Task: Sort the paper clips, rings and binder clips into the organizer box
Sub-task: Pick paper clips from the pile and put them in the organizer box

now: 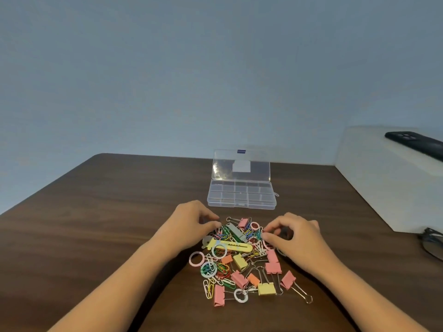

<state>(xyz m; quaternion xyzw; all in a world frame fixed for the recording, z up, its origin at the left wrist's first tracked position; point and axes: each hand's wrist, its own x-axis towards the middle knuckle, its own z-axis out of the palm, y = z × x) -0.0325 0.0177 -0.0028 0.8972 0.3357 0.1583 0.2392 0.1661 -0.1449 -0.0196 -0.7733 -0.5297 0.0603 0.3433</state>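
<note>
Nearest you, mixed clips (242,271) lie heaped; your left hand (191,220) and right hand (291,232) pinch narrowly into them, contents unclear, before the open box (241,200).

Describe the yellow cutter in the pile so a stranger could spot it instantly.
On the brown table, a colourful pile of clips lies nearer than the clear organizer box. The yellow cutter lies across the pile's upper half: one long flat bar, unlike the small clips around it.
</note>
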